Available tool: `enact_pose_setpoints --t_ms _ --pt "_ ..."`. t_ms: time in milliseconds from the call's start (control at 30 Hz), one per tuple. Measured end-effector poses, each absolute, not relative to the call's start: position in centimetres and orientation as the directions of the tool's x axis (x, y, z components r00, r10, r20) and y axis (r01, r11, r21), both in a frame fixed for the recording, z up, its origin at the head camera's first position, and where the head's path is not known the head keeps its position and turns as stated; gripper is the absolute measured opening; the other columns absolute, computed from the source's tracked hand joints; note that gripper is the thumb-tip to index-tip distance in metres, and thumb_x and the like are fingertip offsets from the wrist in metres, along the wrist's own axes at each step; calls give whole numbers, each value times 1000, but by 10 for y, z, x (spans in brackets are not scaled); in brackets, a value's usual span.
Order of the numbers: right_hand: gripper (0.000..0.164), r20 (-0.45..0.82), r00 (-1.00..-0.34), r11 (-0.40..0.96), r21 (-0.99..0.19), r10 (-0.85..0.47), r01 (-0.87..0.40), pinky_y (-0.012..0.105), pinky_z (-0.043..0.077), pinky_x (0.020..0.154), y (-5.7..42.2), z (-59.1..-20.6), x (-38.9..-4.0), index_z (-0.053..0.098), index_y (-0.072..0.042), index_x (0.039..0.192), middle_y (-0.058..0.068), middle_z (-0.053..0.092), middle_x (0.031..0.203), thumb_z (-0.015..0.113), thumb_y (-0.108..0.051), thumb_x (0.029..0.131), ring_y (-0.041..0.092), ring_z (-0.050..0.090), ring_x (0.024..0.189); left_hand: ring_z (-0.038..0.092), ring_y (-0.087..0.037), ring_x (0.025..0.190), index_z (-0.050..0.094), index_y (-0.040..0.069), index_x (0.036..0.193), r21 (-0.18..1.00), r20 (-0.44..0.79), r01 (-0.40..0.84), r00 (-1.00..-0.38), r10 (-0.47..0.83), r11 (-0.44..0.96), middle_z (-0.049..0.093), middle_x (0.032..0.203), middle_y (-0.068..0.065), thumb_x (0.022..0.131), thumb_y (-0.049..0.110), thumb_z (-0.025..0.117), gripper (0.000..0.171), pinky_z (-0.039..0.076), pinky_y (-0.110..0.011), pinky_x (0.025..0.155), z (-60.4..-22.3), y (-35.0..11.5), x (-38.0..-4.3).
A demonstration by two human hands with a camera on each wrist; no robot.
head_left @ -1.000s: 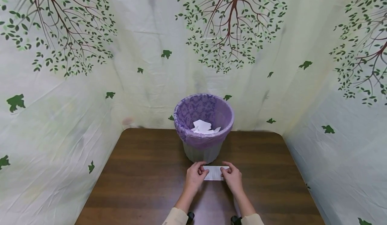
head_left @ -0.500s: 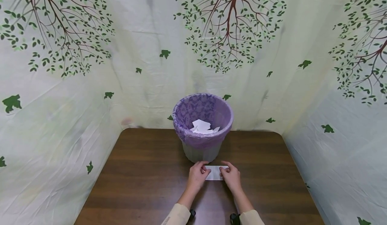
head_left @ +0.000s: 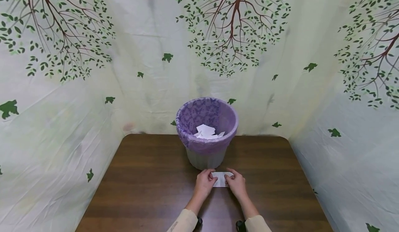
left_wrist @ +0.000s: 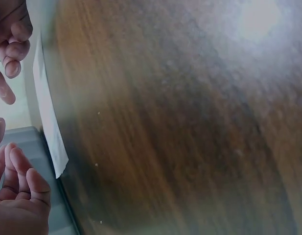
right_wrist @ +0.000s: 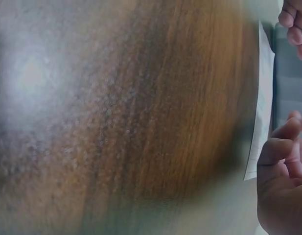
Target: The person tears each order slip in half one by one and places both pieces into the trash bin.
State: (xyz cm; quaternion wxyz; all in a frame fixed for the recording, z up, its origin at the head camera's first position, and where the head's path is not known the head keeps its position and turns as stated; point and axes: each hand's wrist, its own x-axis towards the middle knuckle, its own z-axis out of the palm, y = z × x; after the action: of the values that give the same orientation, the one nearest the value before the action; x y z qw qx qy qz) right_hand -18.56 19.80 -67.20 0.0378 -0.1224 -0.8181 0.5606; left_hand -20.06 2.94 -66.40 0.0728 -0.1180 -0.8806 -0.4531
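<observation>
A white slip of paper (head_left: 220,179) lies flat on the brown wooden table in front of the bin. My left hand (head_left: 203,183) hovers over its left end and my right hand (head_left: 237,183) over its right end, both with loosely curled fingers. In the left wrist view the paper (left_wrist: 49,117) shows nearly edge-on along the tabletop, below the left hand (left_wrist: 26,196). From the right wrist, the right hand (right_wrist: 280,186) has bent fingers next to the near end of the paper (right_wrist: 263,88). Nothing shows between the fingers of either hand.
Just beyond the hands stands a grey bin (head_left: 204,159) lined with a purple patterned bag (head_left: 212,147). Several white paper pieces (head_left: 205,131) lie inside it. A cloth backdrop (head_left: 149,97) with printed trees and leaves surrounds the wooden table (head_left: 149,190).
Both hands have drawn slightly closer together over the slip of paper, so less of it shows between them. The whole head view has shifted a little.
</observation>
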Motion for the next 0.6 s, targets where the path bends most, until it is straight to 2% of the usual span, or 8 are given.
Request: enact_pose_setpoints --t_ms 233,400,600 --pt "42 -62 -976 385 -912 209 140 22 44 50 196 -679 -188 68 3 134 10 70 64 72 -8 94 7 55 50 56 -7 70 76 -1 111 756 250 293 -956 155 586 67 82 -8 87 6 84 27 49 -22 64 -669 35 -203" --pt "47 -60 -981 426 -895 186 135 23 45 49 196 -683 -189 65 4 139 3 68 60 72 -8 93 7 54 48 53 -5 70 77 0 113 759 214 271 -963 166 592 65 81 -4 89 8 83 26 47 -21 63 -670 38 -205" --pt "52 -58 -983 456 -880 175 133 24 46 49 197 -684 -192 61 7 142 5 69 61 71 -8 93 6 55 48 52 -5 69 77 1 113 756 186 251 -968 168 605 64 82 -3 89 7 83 26 47 -21 63 -673 41 -207"
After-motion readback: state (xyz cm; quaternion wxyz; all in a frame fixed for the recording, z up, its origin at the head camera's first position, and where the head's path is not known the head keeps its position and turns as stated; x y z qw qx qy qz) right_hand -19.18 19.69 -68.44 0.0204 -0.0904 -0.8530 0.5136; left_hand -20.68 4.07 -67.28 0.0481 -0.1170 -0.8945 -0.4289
